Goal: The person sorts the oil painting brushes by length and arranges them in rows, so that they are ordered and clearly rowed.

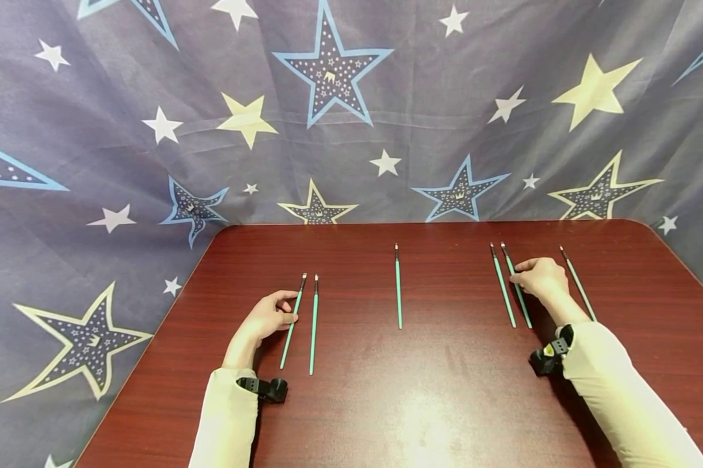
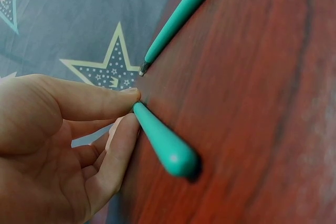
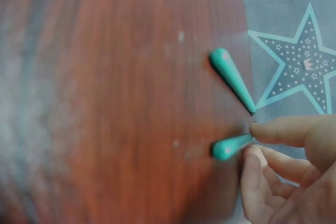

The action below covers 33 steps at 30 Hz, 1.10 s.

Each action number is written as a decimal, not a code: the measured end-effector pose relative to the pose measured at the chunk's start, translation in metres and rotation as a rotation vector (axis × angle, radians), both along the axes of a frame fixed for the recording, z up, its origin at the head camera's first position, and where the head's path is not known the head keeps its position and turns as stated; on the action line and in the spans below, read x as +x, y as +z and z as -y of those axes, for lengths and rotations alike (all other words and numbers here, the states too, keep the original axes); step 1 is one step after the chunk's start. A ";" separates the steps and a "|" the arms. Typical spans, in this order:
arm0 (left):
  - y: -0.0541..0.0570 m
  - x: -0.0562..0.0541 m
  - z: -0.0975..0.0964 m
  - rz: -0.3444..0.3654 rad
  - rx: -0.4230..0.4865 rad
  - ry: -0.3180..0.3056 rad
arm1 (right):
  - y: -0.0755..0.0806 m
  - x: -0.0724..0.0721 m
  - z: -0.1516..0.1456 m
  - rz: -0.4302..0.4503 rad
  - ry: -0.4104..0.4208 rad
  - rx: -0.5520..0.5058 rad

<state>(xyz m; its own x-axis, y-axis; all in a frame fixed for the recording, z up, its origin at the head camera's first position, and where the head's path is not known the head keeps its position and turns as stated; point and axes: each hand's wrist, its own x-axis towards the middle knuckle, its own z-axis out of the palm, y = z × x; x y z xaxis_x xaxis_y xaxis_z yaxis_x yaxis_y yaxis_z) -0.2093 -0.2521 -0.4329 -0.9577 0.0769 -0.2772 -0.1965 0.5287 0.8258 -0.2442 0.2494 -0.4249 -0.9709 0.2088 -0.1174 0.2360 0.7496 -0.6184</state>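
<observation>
On the left, my left hand [image 1: 268, 315] pinches the turquoise handle of a thin paintbrush [image 1: 287, 344] between thumb and finger. Its dark ferrule and pale tip point to the far side. Just to its right lies a second paintbrush [image 1: 314, 331], untouched. In the left wrist view the rounded handle end [image 2: 168, 148] sticks out from the fingertips, close over the table. Over on the right, my right hand [image 1: 541, 279] pinches another turquoise paintbrush [image 1: 522, 304] by thumb and fingertips. A matching paintbrush [image 1: 503, 286] lies at its left; the right wrist view shows both handle ends.
One paintbrush [image 1: 398, 292] lies alone near the middle of the reddish-brown table [image 1: 351, 403]. Another paintbrush [image 1: 577, 283] is to the right of my right hand, partly behind the wrist. A grey star-patterned cloth [image 1: 410, 84] hangs along the table's far and left edges.
</observation>
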 end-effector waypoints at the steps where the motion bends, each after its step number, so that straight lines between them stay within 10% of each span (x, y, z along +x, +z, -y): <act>1: 0.000 0.000 0.000 0.002 0.001 0.002 | 0.000 0.000 0.000 0.000 0.000 0.001; 33: -0.007 -0.004 0.002 -0.001 -0.006 0.015 | 0.018 0.006 0.026 -0.116 0.045 0.070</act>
